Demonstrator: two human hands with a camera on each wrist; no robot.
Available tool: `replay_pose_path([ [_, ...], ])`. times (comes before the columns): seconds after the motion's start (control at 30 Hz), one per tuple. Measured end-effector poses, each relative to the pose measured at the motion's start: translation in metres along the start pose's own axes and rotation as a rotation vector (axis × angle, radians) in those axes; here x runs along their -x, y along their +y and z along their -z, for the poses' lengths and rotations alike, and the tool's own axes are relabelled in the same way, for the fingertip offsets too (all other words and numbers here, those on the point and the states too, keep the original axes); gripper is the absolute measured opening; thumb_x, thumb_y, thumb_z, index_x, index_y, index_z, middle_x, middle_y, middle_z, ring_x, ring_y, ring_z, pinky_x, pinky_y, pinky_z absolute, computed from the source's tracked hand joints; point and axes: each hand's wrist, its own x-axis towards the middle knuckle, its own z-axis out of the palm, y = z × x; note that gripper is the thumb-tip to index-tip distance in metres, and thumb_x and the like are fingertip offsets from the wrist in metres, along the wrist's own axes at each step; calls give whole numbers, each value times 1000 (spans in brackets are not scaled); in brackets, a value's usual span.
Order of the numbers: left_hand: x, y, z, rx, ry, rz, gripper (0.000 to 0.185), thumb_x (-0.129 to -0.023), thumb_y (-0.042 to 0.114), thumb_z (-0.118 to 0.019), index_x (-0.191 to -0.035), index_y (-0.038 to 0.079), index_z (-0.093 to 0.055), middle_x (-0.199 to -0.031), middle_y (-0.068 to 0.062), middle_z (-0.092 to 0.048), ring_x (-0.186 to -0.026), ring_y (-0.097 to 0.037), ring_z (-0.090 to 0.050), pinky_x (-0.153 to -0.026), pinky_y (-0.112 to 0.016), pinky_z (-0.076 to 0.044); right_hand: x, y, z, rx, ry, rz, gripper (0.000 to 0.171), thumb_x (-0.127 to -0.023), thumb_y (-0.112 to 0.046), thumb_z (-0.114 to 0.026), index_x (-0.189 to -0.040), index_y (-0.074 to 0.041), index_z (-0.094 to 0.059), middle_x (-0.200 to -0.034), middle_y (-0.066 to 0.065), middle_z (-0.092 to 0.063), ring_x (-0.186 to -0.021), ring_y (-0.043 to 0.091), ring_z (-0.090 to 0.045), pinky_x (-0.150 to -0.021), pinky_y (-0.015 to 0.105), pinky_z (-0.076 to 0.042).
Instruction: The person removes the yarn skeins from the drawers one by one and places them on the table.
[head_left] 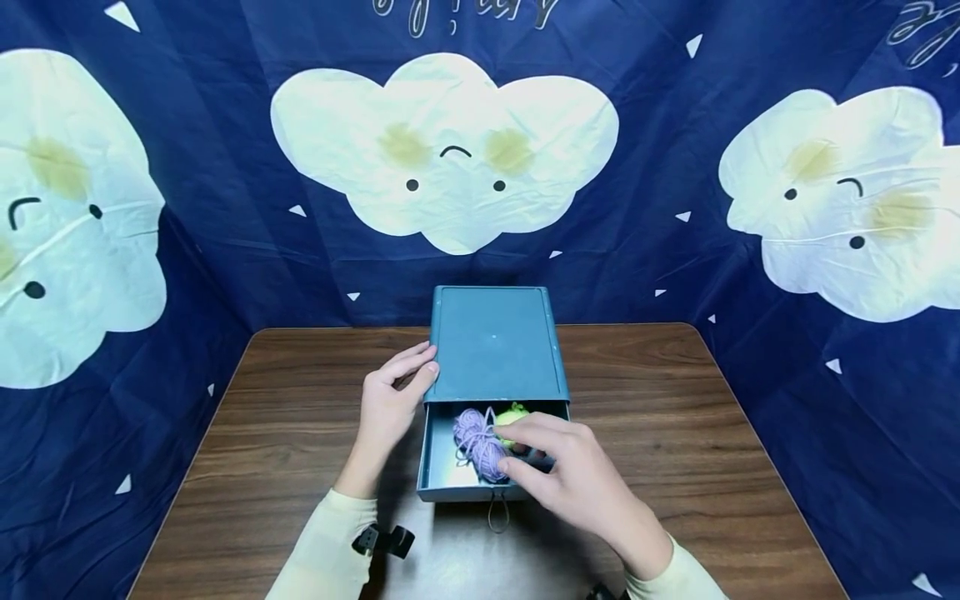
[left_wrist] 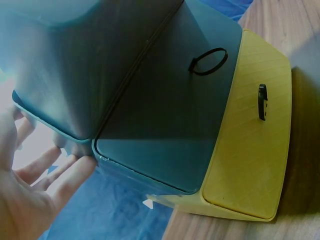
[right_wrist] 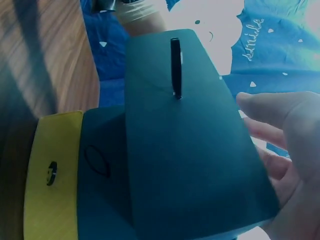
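A teal drawer box (head_left: 492,346) stands on the wooden table (head_left: 300,417). Its top drawer (head_left: 435,471) is pulled out toward me. Inside lie a purple yarn bundle (head_left: 476,442) and a small yellow-green thing (head_left: 513,412). My left hand (head_left: 416,375) rests with straight fingers against the box's front left corner; the left wrist view shows the left hand (left_wrist: 45,185) beside the box's wall (left_wrist: 75,75). My right hand (head_left: 525,454) reaches over the open drawer, fingertips touching the yarn. In the right wrist view the right hand (right_wrist: 285,145) has loosely extended fingers behind the drawer front (right_wrist: 190,150).
A yellow lower drawer (left_wrist: 250,145) sits under the teal one, each with a black loop pull (left_wrist: 209,61). A dark blue cloth with cloud faces (head_left: 450,150) hangs close behind and beside the table. Bare wood lies left and right of the box.
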Motion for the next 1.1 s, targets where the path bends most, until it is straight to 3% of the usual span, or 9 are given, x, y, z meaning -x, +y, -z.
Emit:
replay_pose_path([
  [0.17,1,10,-1,-9,-12,14,27,-94,2,-73,-120,-5,-73,-134,-19,-67,-125,-20,-64,-98,-15,-50,-7,6,-4,46,-33,-66,26,-89,-19,-82,-114,-14,-79,-99,-3,-75,-80,5,-65,-62,26,-56],
  [0.5,-2,-7,2,22,-4,-20,26,-94,11,-77,-119,7,-77,-132,-8,-70,-123,-15,-65,-98,-17,-51,-20,6,-5,148,-176,-208,26,-87,-30,-84,-109,-19,-79,-98,-10,-75,-77,-1,-63,-69,22,-54],
  [0.7,-2,-6,2,34,-11,-35,25,-93,9,-77,-118,6,-78,-131,-10,-71,-116,-10,-68,-97,-18,-52,-26,5,-8,251,-225,-226,32,-83,-40,-85,-108,-22,-79,-89,-12,-72,-73,4,-61,-65,21,-50],
  [0.87,-4,-2,2,22,-24,20,28,-93,9,-77,-120,7,-77,-126,-12,-72,-107,-11,-69,-88,-17,-56,-31,3,-8,312,-264,-256,38,-81,-46,-86,-109,-22,-78,-86,-13,-73,-76,5,-65,-66,25,-52],
  [1.1,-7,8,5,-72,-57,129,39,-93,19,-77,-131,13,-71,-126,-12,-72,-114,-23,-67,-88,-17,-55,-38,1,-10,337,-363,-315,44,-81,-49,-85,-113,-20,-77,-89,-9,-76,-73,3,-62,-64,26,-51],
])
